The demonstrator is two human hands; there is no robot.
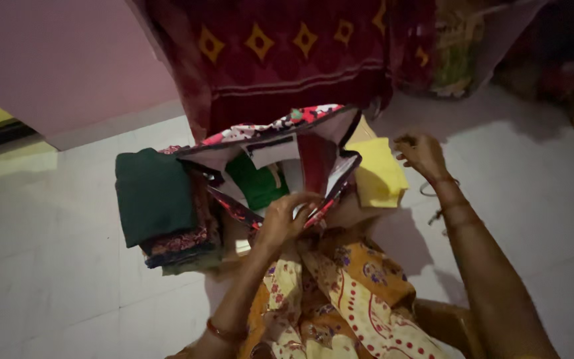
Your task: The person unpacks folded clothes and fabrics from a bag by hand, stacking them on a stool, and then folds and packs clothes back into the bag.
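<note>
**Hands at the open cloth bag on a tiled floor**

I am looking down on a pale tiled floor in a dim room. A pink wall rises at the far left, and a dark red hanging cloth with yellow diamonds drapes down behind the work. More bundles sit in shadow at the far right, too dark for me to tell apart.

My left hand reaches forward from a bent arm, fingers curled narrow over the near rim of the open bag, gripping its patterned edge. Just beyond those fingertips, inside the bag, lies a folded green cloth. Well to the left of them a stack of folded clothes rests on the floor against the bag, a dark green piece on top.

My right hand is raised with the wrist bent, fingers loosely curled; I cannot tell whether they pinch anything. Just left of those fingers a folded yellow cloth sits beside the bag's far corner. An orange printed garment covers my lap beneath both forearms.
</note>
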